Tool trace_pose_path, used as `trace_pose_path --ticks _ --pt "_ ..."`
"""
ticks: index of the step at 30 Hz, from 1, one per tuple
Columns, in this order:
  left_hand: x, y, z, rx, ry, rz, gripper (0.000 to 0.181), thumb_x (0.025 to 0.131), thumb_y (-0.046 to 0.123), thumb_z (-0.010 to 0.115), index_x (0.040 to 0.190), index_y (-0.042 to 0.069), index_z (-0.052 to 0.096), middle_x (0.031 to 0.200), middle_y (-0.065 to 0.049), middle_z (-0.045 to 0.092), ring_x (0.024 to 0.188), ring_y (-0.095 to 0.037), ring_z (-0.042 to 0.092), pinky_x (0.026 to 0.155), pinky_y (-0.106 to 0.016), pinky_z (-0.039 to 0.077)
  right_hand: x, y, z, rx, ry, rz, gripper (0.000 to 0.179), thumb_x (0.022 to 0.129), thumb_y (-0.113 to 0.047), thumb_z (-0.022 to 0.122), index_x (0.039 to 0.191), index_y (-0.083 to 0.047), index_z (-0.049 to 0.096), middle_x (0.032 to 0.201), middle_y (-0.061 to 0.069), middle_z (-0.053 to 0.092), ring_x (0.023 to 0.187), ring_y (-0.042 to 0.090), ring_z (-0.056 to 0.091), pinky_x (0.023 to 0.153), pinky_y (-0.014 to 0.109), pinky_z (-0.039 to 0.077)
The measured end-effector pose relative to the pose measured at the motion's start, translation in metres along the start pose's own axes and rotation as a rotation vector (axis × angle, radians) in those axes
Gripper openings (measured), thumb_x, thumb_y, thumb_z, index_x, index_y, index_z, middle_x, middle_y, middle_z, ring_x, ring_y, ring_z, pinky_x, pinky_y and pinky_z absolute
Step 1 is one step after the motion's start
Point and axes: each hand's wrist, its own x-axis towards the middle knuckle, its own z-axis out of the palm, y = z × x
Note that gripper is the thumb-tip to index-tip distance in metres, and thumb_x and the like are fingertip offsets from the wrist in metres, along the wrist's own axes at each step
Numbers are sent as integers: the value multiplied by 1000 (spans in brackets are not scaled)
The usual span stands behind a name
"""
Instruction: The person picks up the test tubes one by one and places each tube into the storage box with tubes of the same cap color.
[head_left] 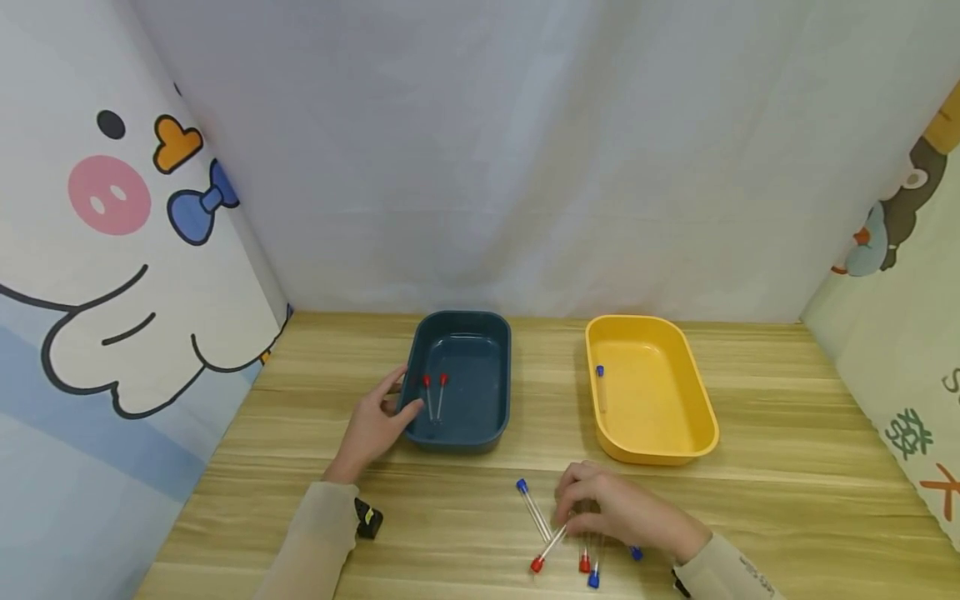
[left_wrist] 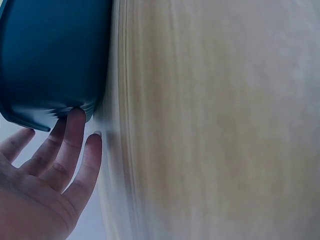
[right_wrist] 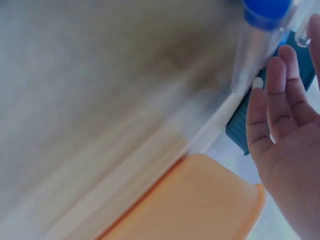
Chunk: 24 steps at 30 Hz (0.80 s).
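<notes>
My left hand (head_left: 375, 429) is at the left wall of a dark blue tray (head_left: 505, 387), fingers relaxed against its outside and thumb over the rim. In the left wrist view, fingertips touch the tray's wall (left_wrist: 55, 55). Two red-capped test tubes (head_left: 442, 382) lie inside. Above loose test tubes on the table, my right hand (head_left: 615, 504) has bent fingers. A red-capped test tube (head_left: 551, 546) has its clear end at the thumb and fingertips; I cannot tell whether they pinch it. Close by lie blue-capped test tubes (head_left: 532, 507) and another red-capped one (head_left: 585, 563).
A yellow tray (head_left: 697, 375) stands to the right of the blue one, holding one blue-capped test tube (head_left: 601, 387). The wooden table (head_left: 780, 467) ends at a pale curtain (head_left: 420, 167) behind the trays. Printed cloths hang on both sides.
</notes>
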Motion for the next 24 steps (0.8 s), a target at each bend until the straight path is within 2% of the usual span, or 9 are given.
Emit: trace_pose_path --ticks 5,10,14,20,24 --pt "0 0 0 0 0 0 67 99 25 71 159 18 42 140 -20 61 100 -28 69 77 -30 54 0 -1 -8 44 62 -41 6 94 -33 73 98 -29 76 110 -8 67 102 0 57 89 24 54" --pt "1 -1 0 -3 -1 0 68 99 24 71 159 19 42 140 -20 61 99 -27 69 76 -29 54 1 -7 -19 8 133 -68 4 94 -28 75 97 -25 76 104 -9 69 97 2 60 86 26 55" --pt "1 -2 0 -4 -2 4 68 98 24 72 159 19 41 140 -20 62 99 -27 70 76 -29 55 3 -12 -29 18 177 -73 7 93 -18 77 96 -24 76 100 -9 70 94 3 62 84 26 57" --pt "0 -1 0 -11 -3 5 68 99 24 71 159 19 41 140 -20 61 96 -26 69 75 -29 53 5 -18 -41 7 238 -16 11 92 -16 77 95 -26 76 97 -11 72 92 -1 62 85 30 58" --pt "-1 0 -1 -13 -4 6 68 99 24 71 159 18 41 141 -21 61 96 -26 68 75 -29 53 6 -21 -47 -11 276 30 10 94 -17 76 97 -27 75 97 -13 71 91 -2 61 85 29 58"
